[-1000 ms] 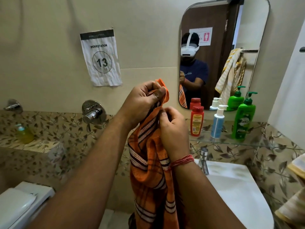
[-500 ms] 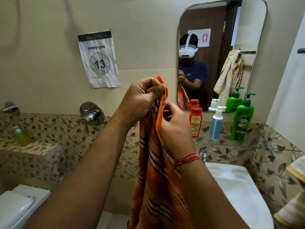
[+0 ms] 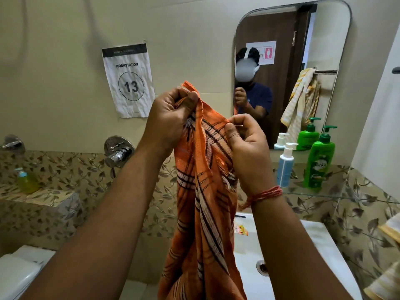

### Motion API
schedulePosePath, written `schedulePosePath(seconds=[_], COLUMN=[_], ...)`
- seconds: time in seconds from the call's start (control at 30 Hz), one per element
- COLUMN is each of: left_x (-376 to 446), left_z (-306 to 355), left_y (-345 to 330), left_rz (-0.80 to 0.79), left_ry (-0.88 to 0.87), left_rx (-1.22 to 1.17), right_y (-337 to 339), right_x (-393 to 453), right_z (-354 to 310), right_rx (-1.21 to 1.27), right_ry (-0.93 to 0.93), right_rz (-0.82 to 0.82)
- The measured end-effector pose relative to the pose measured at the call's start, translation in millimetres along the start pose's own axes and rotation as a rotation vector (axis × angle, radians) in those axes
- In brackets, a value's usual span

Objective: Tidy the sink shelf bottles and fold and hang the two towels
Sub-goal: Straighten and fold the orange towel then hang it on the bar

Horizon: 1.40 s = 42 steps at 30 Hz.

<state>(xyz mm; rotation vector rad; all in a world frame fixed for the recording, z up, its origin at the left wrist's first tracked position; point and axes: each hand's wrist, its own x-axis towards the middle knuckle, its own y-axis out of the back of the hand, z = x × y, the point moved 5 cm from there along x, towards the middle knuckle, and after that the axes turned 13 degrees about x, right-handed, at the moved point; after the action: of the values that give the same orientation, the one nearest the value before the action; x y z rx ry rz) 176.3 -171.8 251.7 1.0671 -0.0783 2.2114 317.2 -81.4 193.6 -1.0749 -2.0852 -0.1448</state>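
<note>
An orange towel [image 3: 203,213] with dark and white stripes hangs in front of me, above the sink's left side. My left hand [image 3: 168,120] grips its top corner, raised near the wall. My right hand [image 3: 246,146] pinches the towel's upper edge a little lower and to the right. On the glass shelf [image 3: 337,194] stand a blue-and-white pump bottle [image 3: 285,167] and a green pump bottle [image 3: 319,161]. My right hand hides the shelf's left part. A yellow striped towel [image 3: 387,276] shows at the right edge.
A white sink [image 3: 320,245] lies below the shelf, with a mirror [image 3: 290,40] above it. A wall tap [image 3: 118,153] and a paper sign sit to the left. A small yellow bottle [image 3: 27,180] stands on a ledge, above a white toilet tank [image 3: 19,269].
My right hand has moved right, away from my left, spreading the towel's top edge. The red bottle on the shelf is now hidden behind my right hand.
</note>
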Motion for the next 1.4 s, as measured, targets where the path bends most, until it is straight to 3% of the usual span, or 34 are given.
schedulePosePath(seconds=[0.13, 0.2, 0.37, 0.47, 0.57, 0.7, 0.77, 1.17, 1.33, 1.4], left_x=[5.9, 9.7, 17.6, 22.0, 27.2, 33.3, 33.9, 40.9, 48.0, 49.1], left_z=[-2.6, -6.4, -12.5, -14.1, -15.2, -15.0, -12.5, -4.0, -6.8, -6.0], left_y=[8.7, 16.8, 30.1, 26.1, 19.6, 13.4, 8.9, -6.9, -16.2, -23.8], left_rz=[0.082, 0.153, 0.274, 0.300, 0.288, 0.289, 0.281, 0.274, 0.266, 0.242], left_ry=[0.013, 0.045, 0.071, 0.077, 0.081, 0.052, 0.035, 0.011, 0.008, -0.014], left_rx=[0.034, -0.024, -0.076, -0.111, -0.060, 0.064, 0.107, 0.146, 0.181, 0.200], right_y=[-0.5, 12.6, 69.0, 50.9, 37.2, 20.0, 12.0, -9.2, -23.9, -26.1], right_x=[2.9, 3.7, 14.8, 0.9, -15.9, -31.2, -34.6, -47.7, -56.1, -58.7], right_z=[7.9, 23.9, 44.2, 46.9, 36.7, 35.0, 41.0, 73.4, 96.9, 107.0], right_rx=[-0.272, -0.441, -0.491, -0.254, -0.091, -0.422, -0.505, -0.401, -0.058, -0.033], right_ry=[-0.103, -0.192, -0.158, -0.156, 0.028, 0.308, 0.249, -0.201, -0.442, -0.518], right_rz=[-0.302, -0.371, 0.004, -0.042, -0.043, -0.233, -0.293, -0.428, -0.528, -0.547])
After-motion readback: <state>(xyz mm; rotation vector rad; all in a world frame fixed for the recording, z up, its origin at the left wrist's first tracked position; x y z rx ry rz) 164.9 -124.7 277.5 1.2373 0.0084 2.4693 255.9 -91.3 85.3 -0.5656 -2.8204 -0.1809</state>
